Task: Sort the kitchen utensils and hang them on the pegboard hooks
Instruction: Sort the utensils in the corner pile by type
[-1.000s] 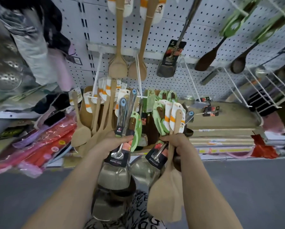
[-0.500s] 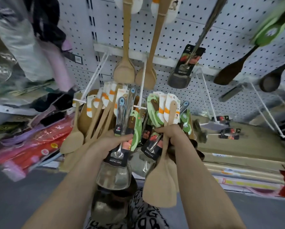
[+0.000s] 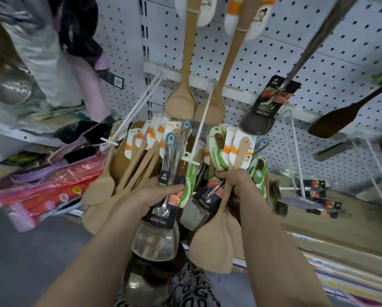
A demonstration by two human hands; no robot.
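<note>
Nearest, the left hand (image 3: pixel 157 196) clenches two steel spatulas with blue loop-ended handles (image 3: pixel 154 240). To its right, the right hand (image 3: pixel 236 182) grasps at least two pale wooden flat spatulas (image 3: pixel 214 247) and one black-carded steel turner (image 3: pixel 196 211). Just beyond, between the hands, a white wire hook (image 3: pixel 193 161) ends. I would separate one kind first, then slide its handle hole squarely over that hook's tip. Farther up, two long wooden spoons (image 3: pixel 181 103) hang on the white pegboard (image 3: pixel 318 52).

glossy metal turner (image 3: pixel 155 239), matt wooden spatula (image 3: pixel 212 247)
</note>
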